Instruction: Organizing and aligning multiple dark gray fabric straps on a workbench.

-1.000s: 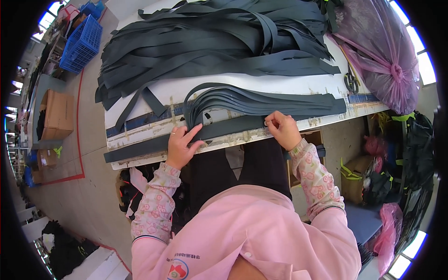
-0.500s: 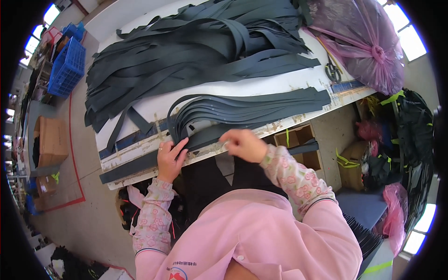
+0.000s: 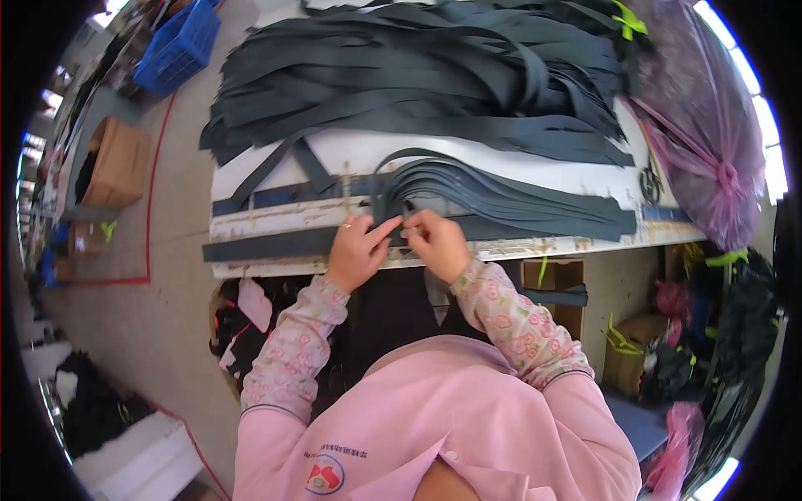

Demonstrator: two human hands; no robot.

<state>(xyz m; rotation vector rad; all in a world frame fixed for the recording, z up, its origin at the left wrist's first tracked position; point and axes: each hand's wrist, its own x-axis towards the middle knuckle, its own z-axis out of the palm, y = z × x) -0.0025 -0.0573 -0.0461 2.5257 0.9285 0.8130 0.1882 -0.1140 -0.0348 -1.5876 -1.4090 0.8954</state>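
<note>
A bundle of dark grey-green fabric strips (image 3: 518, 204), looped at its left end, lies near the table's front edge. Along that edge runs a flat dark strip (image 3: 276, 245). My left hand (image 3: 355, 257) rests on this strip, its index finger stretched toward the looped end and its thumb apart. Just right of it, my right hand (image 3: 443, 249) has thumb and index finger pinched together by the loops. Whatever is between those fingertips is too small to make out. A small black object (image 3: 408, 205) shows just above them.
A large heap of dark strips (image 3: 401, 83) covers the table's far side. Scissors (image 3: 650, 184) lie at the right, beside a tied purple plastic bag (image 3: 718, 134). Under the table stands an open cardboard box (image 3: 568, 274). A blue crate (image 3: 177, 50) is off to the left.
My right hand has come in from the right to the looped end, close to my left hand. The whole view has shifted, so the table appears farther right and higher.
</note>
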